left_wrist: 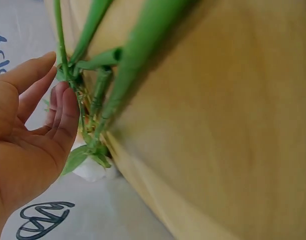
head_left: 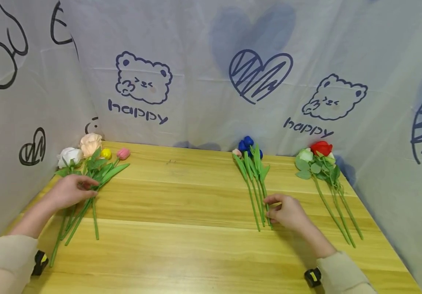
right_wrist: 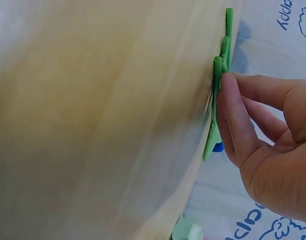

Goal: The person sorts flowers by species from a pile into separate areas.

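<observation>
Flowers [head_left: 321,148] lie in three bunches on a yellowish wood counter [head_left: 181,204]; from the head view I see its grain running side to side, with pale seams between the boards. Cloth sheets [head_left: 199,106] enclose it at the back and on both sides, greyish white and creased, marked with dark hearts [head_left: 260,75], bear faces [head_left: 144,81] and the word "happy" [head_left: 137,111]. The left bunch [head_left: 98,163], white, peach, yellow and pink, sits near the back left corner, with the left hand [head_left: 72,190] over its stems [head_left: 95,220], fingers loosely bent. The right hand [head_left: 288,210] has its fingertips at a stem of the middle bunch [head_left: 257,158], whose blue heads lie near the back edge; the right bunch [head_left: 317,167], red and pale, lies to the right of that hand. From the left wrist, the counter is a smooth tan slope, and that hand is fairly wide, thumb and fingers parted beside green stems. From the right wrist, the counter fills the left side with a bluish-grey sheen low down, cloth to the right; the fingertips come narrow against the stems, though I can't tell whether they pinch one.
</observation>
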The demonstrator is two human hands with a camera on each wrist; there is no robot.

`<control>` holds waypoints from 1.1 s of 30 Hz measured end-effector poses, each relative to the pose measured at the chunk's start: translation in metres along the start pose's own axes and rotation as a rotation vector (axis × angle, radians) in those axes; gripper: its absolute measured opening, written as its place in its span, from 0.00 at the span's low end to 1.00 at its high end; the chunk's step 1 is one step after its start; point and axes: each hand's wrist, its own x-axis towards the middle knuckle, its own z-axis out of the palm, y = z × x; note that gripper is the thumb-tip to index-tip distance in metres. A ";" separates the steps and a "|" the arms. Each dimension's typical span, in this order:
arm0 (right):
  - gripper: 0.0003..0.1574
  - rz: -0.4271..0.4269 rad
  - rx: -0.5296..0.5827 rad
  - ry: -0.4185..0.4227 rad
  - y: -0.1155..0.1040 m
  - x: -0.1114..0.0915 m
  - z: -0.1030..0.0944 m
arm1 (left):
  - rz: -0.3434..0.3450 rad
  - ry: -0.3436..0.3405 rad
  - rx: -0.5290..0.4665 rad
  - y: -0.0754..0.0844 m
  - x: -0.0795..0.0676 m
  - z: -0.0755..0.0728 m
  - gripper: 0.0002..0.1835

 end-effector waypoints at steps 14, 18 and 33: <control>0.23 0.022 -0.043 0.004 -0.002 0.001 -0.004 | -0.039 -0.007 -0.032 -0.005 0.001 -0.001 0.24; 0.23 0.024 -0.045 0.002 -0.002 0.002 -0.003 | -0.062 -0.004 -0.043 -0.007 -0.002 -0.002 0.25; 0.25 0.030 -0.062 -0.021 0.000 0.002 -0.006 | -0.168 0.033 -0.258 -0.002 -0.012 -0.003 0.29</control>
